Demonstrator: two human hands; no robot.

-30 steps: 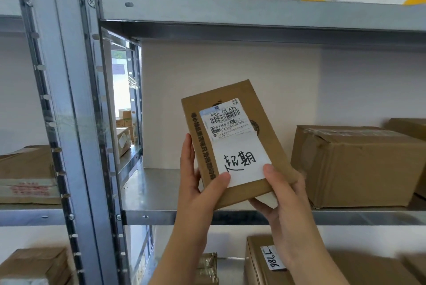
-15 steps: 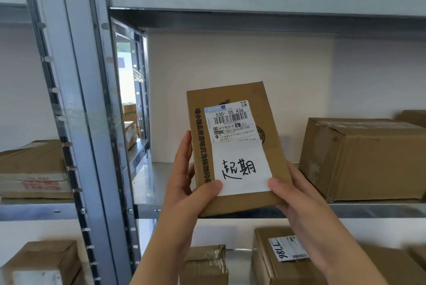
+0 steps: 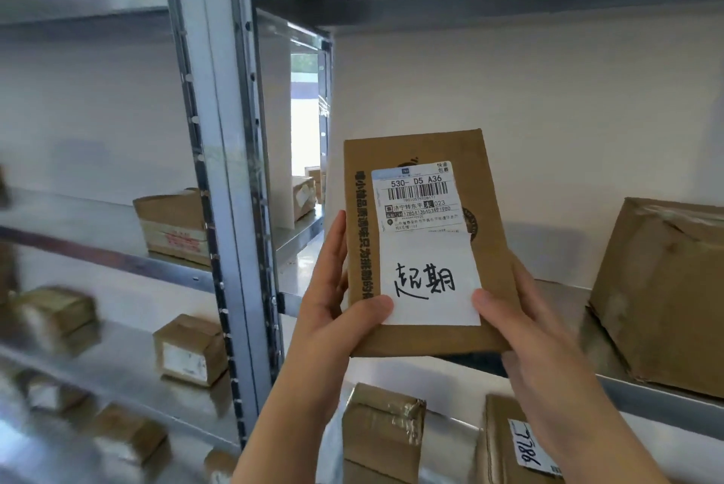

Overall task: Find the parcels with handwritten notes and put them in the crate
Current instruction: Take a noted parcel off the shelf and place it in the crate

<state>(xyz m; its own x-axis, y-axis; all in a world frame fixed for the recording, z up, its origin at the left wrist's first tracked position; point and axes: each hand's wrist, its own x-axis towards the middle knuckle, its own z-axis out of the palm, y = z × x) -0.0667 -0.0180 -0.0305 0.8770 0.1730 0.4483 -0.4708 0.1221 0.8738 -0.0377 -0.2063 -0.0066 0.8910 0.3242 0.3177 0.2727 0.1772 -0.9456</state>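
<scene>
A flat brown cardboard parcel [image 3: 485, 186] is held upright in front of the metal shelf. It carries a printed barcode label and, below it, a white note [image 3: 429, 280] with black handwritten characters. My left hand [image 3: 333, 311] grips the parcel's lower left edge, thumb on the front. My right hand [image 3: 521, 331] grips its lower right edge, thumb on the corner of the white note. No crate is in view.
A grey metal rack upright [image 3: 231, 186] stands left of the parcel. A large brown box [image 3: 666, 287] sits on the shelf at right. Smaller boxes [image 3: 192, 350] lie on the left shelves, and a taped parcel [image 3: 382, 428] and a labelled box [image 3: 505, 448] on the shelf below.
The view has swung left and down, showing more of the left shelves. The parcel has turned more upright and stays in both hands.
</scene>
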